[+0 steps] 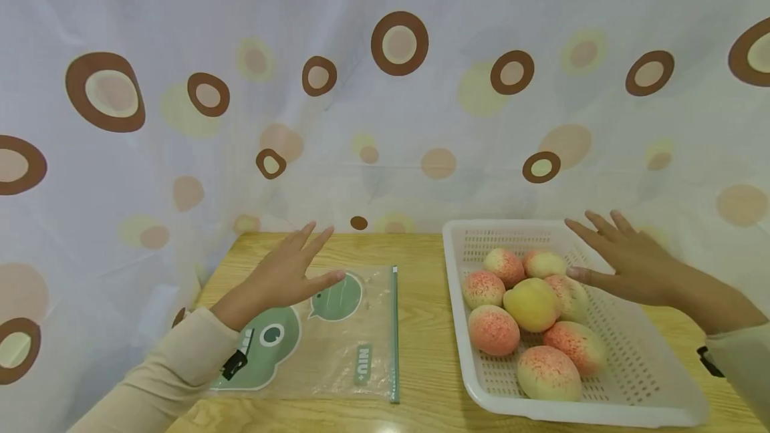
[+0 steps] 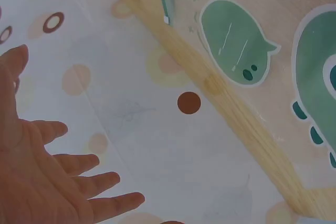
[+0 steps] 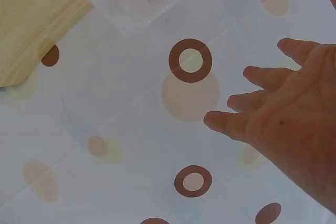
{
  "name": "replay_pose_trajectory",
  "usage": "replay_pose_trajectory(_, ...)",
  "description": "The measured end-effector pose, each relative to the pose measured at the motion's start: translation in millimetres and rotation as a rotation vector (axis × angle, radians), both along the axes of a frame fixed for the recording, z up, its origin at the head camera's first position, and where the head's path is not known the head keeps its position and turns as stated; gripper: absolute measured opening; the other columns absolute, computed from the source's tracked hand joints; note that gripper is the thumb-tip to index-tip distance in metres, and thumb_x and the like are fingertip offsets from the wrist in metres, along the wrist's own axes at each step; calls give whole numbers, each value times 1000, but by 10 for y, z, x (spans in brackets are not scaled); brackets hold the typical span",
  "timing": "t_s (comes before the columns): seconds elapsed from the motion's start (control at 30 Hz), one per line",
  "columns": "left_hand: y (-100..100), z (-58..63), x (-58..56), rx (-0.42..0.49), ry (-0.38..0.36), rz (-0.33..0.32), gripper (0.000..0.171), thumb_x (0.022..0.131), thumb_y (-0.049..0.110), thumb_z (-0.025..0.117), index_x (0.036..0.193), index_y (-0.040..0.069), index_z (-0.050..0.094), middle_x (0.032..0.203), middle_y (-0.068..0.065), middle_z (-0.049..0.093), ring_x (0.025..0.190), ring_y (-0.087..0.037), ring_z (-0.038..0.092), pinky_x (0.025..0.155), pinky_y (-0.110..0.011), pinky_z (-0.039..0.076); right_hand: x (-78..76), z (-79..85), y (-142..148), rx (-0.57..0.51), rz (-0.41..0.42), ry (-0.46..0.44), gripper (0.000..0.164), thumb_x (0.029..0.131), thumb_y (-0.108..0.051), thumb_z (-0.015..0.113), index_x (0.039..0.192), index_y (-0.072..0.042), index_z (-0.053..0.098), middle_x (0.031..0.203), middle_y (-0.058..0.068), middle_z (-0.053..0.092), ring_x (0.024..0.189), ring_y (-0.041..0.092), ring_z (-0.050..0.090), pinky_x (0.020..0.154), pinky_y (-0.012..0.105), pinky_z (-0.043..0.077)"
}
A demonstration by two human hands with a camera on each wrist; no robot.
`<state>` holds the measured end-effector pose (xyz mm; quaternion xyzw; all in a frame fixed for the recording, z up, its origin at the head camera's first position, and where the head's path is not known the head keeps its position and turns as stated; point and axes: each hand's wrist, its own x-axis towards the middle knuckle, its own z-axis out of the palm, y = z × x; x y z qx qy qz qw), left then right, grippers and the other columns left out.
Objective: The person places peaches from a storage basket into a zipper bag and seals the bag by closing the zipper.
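Observation:
Fingers spread and holding nothing, my left hand hovers over a clear zip bag printed with green cartoon shapes. The bag lies flat, its green zip edge toward the basket. My right hand is also spread, above the far right part of a white plastic basket; nothing is in it. Inside the basket are several pink-speckled peaches, with one plain yellow peach on top in the middle. Both wrist views show the palms and fingers, left hand and right hand, without any object.
Bag and basket rest on a light wooden table. A pale curtain with brown rings and dots hangs behind the table and along its left side. The basket has perforated walls and a raised rim.

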<state>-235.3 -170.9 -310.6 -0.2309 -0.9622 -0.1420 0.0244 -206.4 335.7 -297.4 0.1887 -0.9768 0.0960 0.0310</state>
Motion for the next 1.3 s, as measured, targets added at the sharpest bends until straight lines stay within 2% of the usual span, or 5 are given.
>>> replay_pose_trajectory(0.27,128,-173,-30,192,-84,-48,80,92,52,56,149,3,28,152,-23,28,138,-43,29,107,-62,30,143,-32,-193,-258,102,-33,75,94,-29,61,152,-7,20,151,34,14,136,60,1,99,78,10)
replay_pose_trajectory(0.57,284,-316,-31,298,-181,-16,75,92,48,60,147,4,34,148,-17,39,132,-39,40,104,-57,37,347,-104,-645,-429,141,-98,62,99,-27,53,152,-16,24,153,18,27,136,49,26,92,74,32)
replay_pose_trajectory(0.7,341,-386,-38,329,-205,11,72,91,47,61,147,8,37,146,-14,42,127,-37,47,100,-55,43,439,-149,-864,-526,186,-122,57,101,-22,51,152,-20,26,153,14,30,134,44,32,94,71,35)
replay_pose_trajectory(1.03,494,-571,-76,375,-265,40,65,92,42,63,144,10,43,144,-12,45,123,-36,51,96,-52,47,646,-180,-1284,-684,336,-195,51,101,-14,48,149,-8,31,151,15,33,135,39,36,100,56,38)
replay_pose_trajectory(1.3,564,-706,-80,377,-308,28,64,92,45,60,142,8,45,139,-18,50,121,-37,53,91,-50,50,835,-254,-1553,-766,311,-318,49,102,-21,49,147,-8,35,151,12,35,136,40,35,102,51,37)
